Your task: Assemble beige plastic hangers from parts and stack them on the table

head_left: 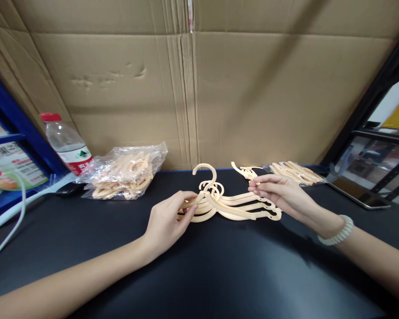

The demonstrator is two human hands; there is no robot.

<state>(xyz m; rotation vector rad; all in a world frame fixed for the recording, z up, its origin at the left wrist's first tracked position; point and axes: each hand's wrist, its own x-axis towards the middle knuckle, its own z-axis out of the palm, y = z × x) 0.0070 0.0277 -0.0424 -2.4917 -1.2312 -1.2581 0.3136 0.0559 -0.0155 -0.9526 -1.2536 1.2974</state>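
Pale-orange plastic clothes hangers (242,215) lie overlapped on the black tabletop in front of me. My left hand (169,217) grips the left arm of the top hanger (210,172), thumb and fingers closed around it; its hook stands up. My right hand (279,192) is raised over the right ends of the hangers, thumb and fingertips pinched on a small pale-orange plastic piece (257,183), mostly hidden by the fingers. Just behind those fingertips lie loose hanger parts (247,172), one of them curved.
A clear bag of hanger parts (126,173) sits at the left, beside a red-capped bottle (68,144). Another bag (295,172) lies at the back right near a phone-like flat device (359,192). A cardboard wall (252,88) closes off the back. A white cable (18,221) runs at left.
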